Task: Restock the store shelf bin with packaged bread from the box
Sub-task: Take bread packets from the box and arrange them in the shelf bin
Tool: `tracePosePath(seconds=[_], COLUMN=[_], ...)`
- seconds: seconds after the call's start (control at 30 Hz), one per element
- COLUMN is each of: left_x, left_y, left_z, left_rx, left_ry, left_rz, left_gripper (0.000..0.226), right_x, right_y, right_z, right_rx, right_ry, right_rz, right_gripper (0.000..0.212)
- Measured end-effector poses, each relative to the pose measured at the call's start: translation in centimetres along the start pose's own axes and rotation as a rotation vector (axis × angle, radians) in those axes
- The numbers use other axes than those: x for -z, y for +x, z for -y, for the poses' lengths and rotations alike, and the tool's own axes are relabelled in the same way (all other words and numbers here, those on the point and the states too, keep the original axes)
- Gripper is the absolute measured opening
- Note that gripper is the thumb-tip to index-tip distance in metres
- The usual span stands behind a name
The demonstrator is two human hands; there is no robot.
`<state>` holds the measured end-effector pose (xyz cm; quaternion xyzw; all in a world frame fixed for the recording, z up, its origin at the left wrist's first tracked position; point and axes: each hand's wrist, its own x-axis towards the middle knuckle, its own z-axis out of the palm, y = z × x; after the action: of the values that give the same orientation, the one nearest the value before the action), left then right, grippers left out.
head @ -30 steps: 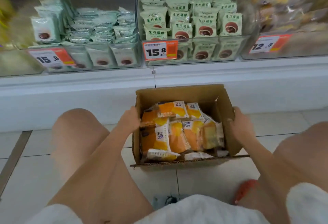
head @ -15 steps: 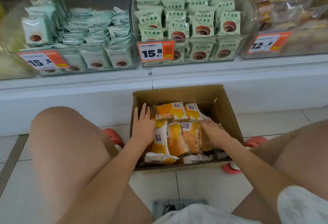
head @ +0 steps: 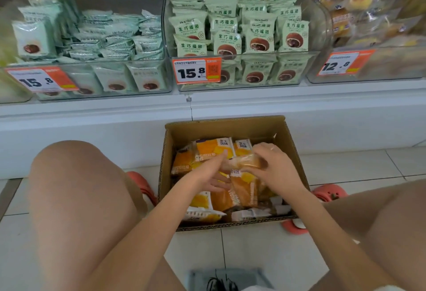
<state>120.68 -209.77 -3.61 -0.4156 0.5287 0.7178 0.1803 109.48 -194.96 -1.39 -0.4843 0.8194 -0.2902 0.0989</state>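
An open cardboard box [head: 226,126] stands on the floor between my knees, filled with several orange and yellow bread packets [head: 213,149]. Both hands are inside it. My right hand [head: 275,171] grips a clear-wrapped bread packet [head: 245,163] lifted above the pile. My left hand [head: 211,174] reaches in from the left, its fingers touching the same packet and the orange ones beneath. Above, clear shelf bins hold stock: a left bin [head: 119,92] with pale green packets and a middle bin [head: 258,55] with green bun packets.
A right bin [head: 368,76] holds blurred clear-wrapped bread behind a 12.8 price tag [head: 341,65]. Orange 15.8 tags [head: 197,70] hang on the other bins. The white shelf base [head: 299,115] runs behind the box. My knees and pink sandals [head: 329,192] flank the box on the tiled floor.
My hands left the box's sides and went into it. The right hand has picked up a clear-wrapped packet, and the left hand has moved right to meet it.
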Motion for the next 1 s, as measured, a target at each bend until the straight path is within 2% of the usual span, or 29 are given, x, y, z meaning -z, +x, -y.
tracePosePath(seconds=[0.07,0.13,0.2,0.23,0.3,0.4,0.47,0.53,0.6,0.77,0.87,1.0], left_x=[0.7,1.5,1.7,1.8,1.9,2.2,2.2,1.9,1.6,1.1,1.5,3.5], left_y=[-0.9,-1.6,-1.9,-2.0,-2.1,-2.8,-3.3,-3.6,-3.9,-4.7,-4.9,-6.4], left_z=[-0.7,-1.5,-1.9,-1.9,-1.5,-1.6,-1.9,-1.9,-1.9,-2.4,-3.2,-6.6], left_rx=[-0.041,-0.175,-0.302,-0.338,-0.367,-0.394,-0.418,-0.426,-0.414,-0.358,-0.359,-0.466], left_ry=[-0.261,-0.433,-0.372,-0.339,-0.31,-0.28,-0.213,-0.169,-0.154,-0.032,0.099,0.39], left_rz=[0.183,0.234,0.199,0.182,0.165,0.253,0.348,0.41,0.415,0.26,0.117,-0.099], left_gripper=[0.06,0.045,0.054,0.06,0.067,0.074,0.072,0.071,0.07,0.056,0.035,0.03], right_x=[-0.3,-0.8,-0.9,-0.7,-0.1,1.6,2.2,2.3,2.1,1.6,1.4,3.8], right_y=[-0.5,-1.1,-1.4,-1.5,-1.5,-1.1,-0.7,-0.4,-0.2,0.3,0.6,2.2], right_z=[1.5,1.5,1.2,1.2,1.2,0.9,0.4,0.4,0.7,1.5,1.7,1.4], right_rx=[0.189,0.221,0.109,0.073,-0.001,-0.341,-0.535,-0.637,-0.606,-0.499,-0.516,-0.398], right_ry=[0.074,0.085,0.21,0.257,0.382,0.852,1.158,1.369,1.394,1.319,1.295,0.978], right_rz=[-0.105,-0.06,0.045,0.067,0.013,-0.118,-0.121,-0.074,-0.049,-0.184,-0.176,-0.016], right_gripper=[0.019,0.037,0.054,0.055,0.052,0.067,0.062,0.054,0.05,0.013,0.014,0.016])
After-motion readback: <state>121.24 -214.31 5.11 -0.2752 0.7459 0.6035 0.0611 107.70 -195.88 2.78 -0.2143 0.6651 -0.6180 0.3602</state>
